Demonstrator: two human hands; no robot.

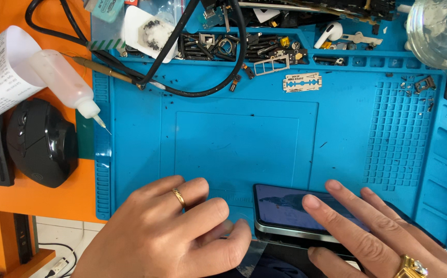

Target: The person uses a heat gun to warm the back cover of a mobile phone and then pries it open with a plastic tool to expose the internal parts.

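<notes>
Two hands sit at the near edge of the blue silicone work mat, its centre bare: left hand curled loosely, right hand spread flat on the dark glass-fronted phone.

Left hand: bare, no sleeve in view; one plain gold band on a finger, at 12 o'clock of the hand.
Right hand: bare, no sleeve in view; one big gold ring with clear stones, at 5 o'clock of the hand.
Nails: short, without polish.
</notes>
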